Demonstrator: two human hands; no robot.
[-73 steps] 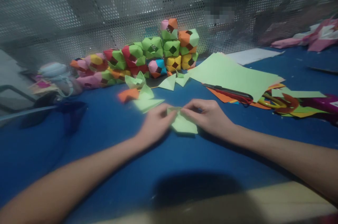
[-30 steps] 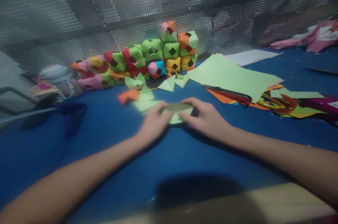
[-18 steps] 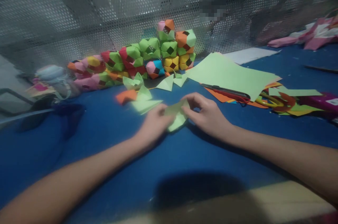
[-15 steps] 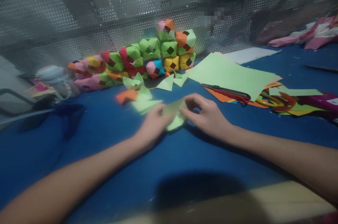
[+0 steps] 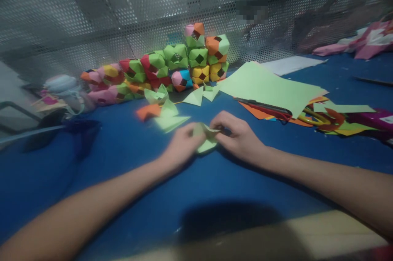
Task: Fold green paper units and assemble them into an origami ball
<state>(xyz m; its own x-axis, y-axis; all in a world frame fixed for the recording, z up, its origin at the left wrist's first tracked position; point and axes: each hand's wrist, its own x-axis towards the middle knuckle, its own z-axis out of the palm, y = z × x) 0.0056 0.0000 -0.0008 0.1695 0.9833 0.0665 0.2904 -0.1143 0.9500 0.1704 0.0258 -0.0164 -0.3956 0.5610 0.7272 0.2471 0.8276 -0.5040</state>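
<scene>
A small folded piece of light green paper (image 5: 206, 145) is held just over the blue tabletop between my two hands. My left hand (image 5: 183, 140) pinches its left side, thumb on top. At the upper right edge, the thumb and forefinger of my right hand (image 5: 235, 132) are closed on the paper, and a flap stands up between the hands. Fingers cover part of the folds. Just beyond lie folded light green pieces (image 5: 172, 121) and an orange folded piece (image 5: 148, 111).
Stacked colourful folded-paper blocks (image 5: 176, 56) stand along the perforated metal screen (image 5: 138, 11). To the right are light green sheets (image 5: 270, 85), a black-and-red cutter-like tool (image 5: 265, 107), yellow-orange scissors (image 5: 319, 117) and a purple box (image 5: 373, 117). A strapped container (image 5: 63, 89) stands left.
The paper's upper flap, flatter before, now bends up between my hands. My right hand has shifted slightly, its fingers closing more on the paper's edge. My left hand keeps its hold.
</scene>
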